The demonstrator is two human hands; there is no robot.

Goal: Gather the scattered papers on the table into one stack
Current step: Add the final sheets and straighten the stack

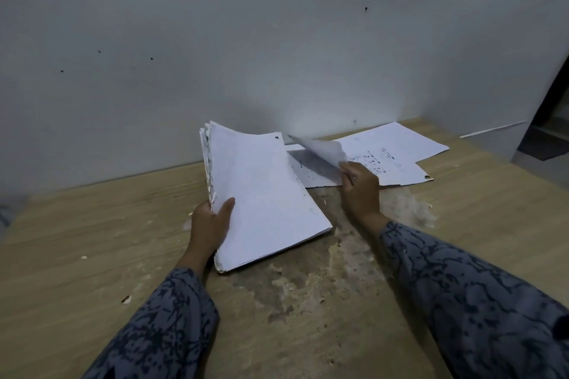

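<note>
Step in hand: we judged it to be the pick-up of one more loose sheet to add to the pile; several sheets were not yet gathered.
Stack (264,194): a thick pile of white paper, tilted, its near right edge resting on the counter (92,224), its far left edge raised and fanned.
Left hand (212,221): clamped on the left edge of the stack, thumb lying on the top page, the other fingers hidden beneath; a firm closed grip.
Right hand (360,188): pinched shut on the near edge of a curled sheet (323,152), which bent up off the papers beneath it.
Loose papers (394,151): at least two printed sheets overlapping flat near the wall (277,40), just right of the stack, apart from it.
Technique: we judged the lift should be made by the edge, slowly, so that the sheet below does not drag along or slide toward the wall.
Technique, placing: we would lay the sheet on top with the punched corner matched to that of the stack, then square the ragged left edge against the counter.
Risk: the fanned edge under the left hand could spill if the grip loosened.
Counter surface: worn, flaking patch between the hands; scraps could catch a sheet.
</note>
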